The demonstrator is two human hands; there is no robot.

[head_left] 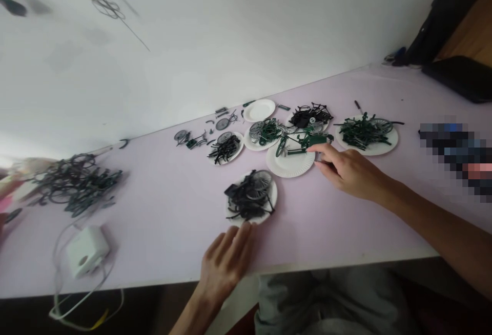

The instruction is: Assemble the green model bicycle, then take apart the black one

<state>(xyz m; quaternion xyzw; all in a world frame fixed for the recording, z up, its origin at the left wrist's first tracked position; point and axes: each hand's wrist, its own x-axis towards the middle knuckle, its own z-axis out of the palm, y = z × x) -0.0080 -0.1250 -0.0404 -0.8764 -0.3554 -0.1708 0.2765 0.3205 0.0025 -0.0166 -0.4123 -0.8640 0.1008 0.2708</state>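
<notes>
My left hand (226, 259) lies flat and open on the pale lilac table (165, 212), fingertips just short of a white paper plate (269, 207) heaped with black model-bicycle parts. My right hand (348, 168) reaches forward with the index finger stretched out, touching a green model bicycle frame (303, 143) that lies across another paper plate (290, 166). Nothing is gripped in either hand. Further plates hold green and black parts: one at the right (392, 143), others behind (261, 110).
A loose pile of dark wheels and frames (77, 184) sits at the left. A white box with cables (86, 250) lies near the front left edge. Black bags (457, 74) rest at the far right. A wall runs behind the table.
</notes>
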